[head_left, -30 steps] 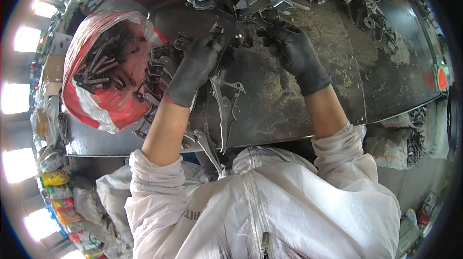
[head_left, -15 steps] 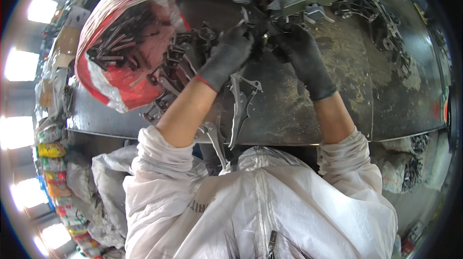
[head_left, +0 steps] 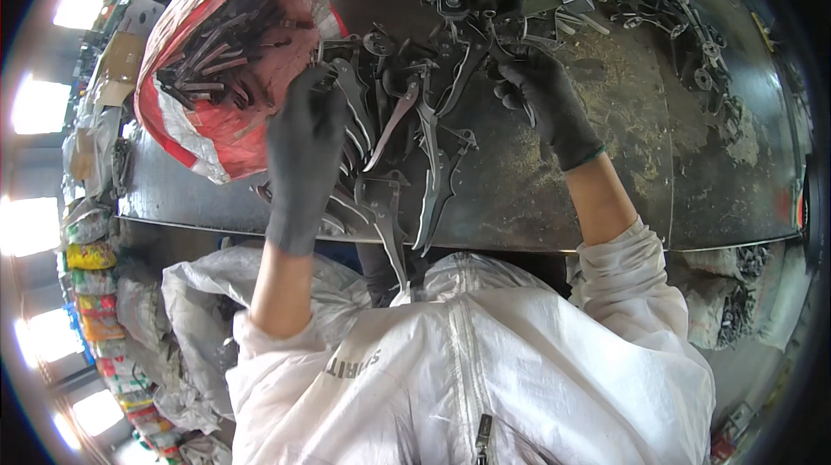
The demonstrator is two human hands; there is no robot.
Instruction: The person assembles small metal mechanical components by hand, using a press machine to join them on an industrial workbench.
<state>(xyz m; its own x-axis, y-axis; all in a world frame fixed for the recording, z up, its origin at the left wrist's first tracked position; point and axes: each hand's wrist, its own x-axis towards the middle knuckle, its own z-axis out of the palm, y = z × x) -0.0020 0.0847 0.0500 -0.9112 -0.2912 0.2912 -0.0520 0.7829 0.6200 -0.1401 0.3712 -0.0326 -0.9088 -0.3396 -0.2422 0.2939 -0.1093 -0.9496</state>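
Note:
My left hand [head_left: 306, 158], in a dark grey glove, is beside the red-and-white bag, its fingers curled at the edge of a heap of curved grey metal handles [head_left: 352, 89]. What those fingers pinch, if anything, is hidden. My right hand [head_left: 547, 106], gloved alike, is just right of the machine head [head_left: 454, 0]. Its fingers are bent inward over something small that I cannot make out. Between the hands, a curved metal handle piece [head_left: 467, 71] reaches up under the machine head. More handles joined in pairs [head_left: 428, 149] lie toward the table's front edge.
The open red-and-white bag [head_left: 216, 149] holds many dark narrow metal strips [head_left: 212, 63]. Loose metal parts [head_left: 705, 54] lie along the table's right side. Yellowish dust marks the dark metal table [head_left: 589, 162]. Stacked colourful packs [head_left: 95, 283] stand at the far left.
My left hand has left the machine and moved left to the handles by the bag. The right hand stays near the machine. A handle piece now shows under the machine head.

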